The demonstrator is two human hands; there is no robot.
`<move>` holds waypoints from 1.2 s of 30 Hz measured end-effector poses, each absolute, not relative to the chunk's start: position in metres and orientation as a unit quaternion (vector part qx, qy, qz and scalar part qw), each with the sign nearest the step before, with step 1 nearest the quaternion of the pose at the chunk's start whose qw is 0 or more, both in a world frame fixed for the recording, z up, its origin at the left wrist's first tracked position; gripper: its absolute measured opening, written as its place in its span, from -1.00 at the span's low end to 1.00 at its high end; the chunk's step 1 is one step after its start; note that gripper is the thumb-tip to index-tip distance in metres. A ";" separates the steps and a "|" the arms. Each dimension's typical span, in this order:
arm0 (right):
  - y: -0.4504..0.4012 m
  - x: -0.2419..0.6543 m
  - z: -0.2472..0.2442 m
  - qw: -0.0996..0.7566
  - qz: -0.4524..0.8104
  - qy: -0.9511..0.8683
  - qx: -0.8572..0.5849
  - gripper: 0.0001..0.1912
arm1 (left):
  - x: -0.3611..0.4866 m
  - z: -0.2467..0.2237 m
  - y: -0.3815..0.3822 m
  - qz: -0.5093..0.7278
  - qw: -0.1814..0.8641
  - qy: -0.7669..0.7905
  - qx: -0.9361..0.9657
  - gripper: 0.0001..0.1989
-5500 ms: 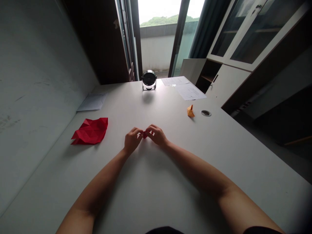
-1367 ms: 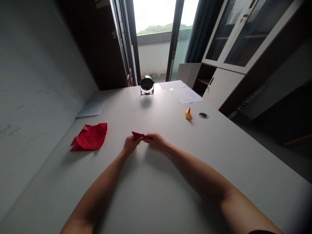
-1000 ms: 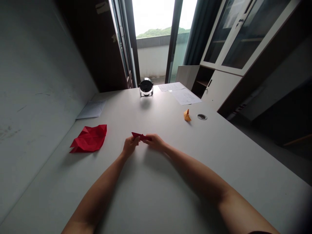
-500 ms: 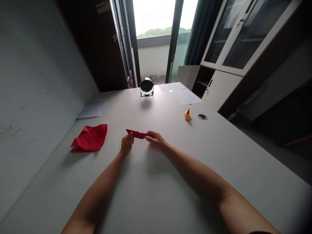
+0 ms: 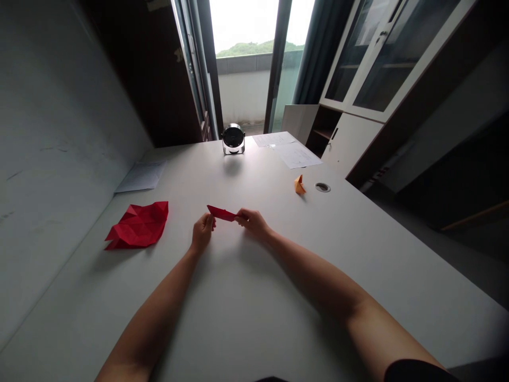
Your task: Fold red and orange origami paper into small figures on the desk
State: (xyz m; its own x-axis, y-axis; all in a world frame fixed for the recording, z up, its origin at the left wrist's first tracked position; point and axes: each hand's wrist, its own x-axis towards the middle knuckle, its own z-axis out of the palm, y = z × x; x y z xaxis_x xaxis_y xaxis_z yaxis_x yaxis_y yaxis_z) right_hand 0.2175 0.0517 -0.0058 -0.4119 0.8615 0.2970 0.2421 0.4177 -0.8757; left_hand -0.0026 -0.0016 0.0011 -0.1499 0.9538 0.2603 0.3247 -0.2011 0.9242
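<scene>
1. The right hand (image 5: 253, 222) pinches the folded red paper (image 5: 223, 213), its fingers hiding one end, above the table (image 5: 242, 297).
2. The left hand (image 5: 202, 231) curls at the other end; its grip cannot be told.
3. Writing on the far sheets (image 5: 296, 154) is illegible.

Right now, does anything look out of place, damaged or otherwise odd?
A low cupboard door beyond the table stands open, as if left unshut, baring a shelf. The left wall has dark scuffs. Nothing looks spilled.
</scene>
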 end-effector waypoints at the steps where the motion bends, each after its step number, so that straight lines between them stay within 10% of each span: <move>1: 0.052 0.218 -0.005 0.393 0.380 -0.749 -0.374 -0.82 | -0.002 0.001 -0.002 0.506 0.301 0.555 0.588 -0.57; 36: 0.067 0.236 -0.004 0.363 0.169 -0.835 -0.376 -0.85 | -0.006 0.001 0.000 0.531 0.255 0.588 0.554 -0.67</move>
State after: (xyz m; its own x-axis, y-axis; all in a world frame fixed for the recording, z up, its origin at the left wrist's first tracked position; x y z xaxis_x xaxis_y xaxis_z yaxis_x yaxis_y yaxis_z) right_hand 0.2355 0.0668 -0.0035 -0.4532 0.7518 0.4789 0.5062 0.6593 -0.5559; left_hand -0.0063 0.0003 0.0007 -0.2573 0.9222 0.2886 0.3808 -0.1777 0.9074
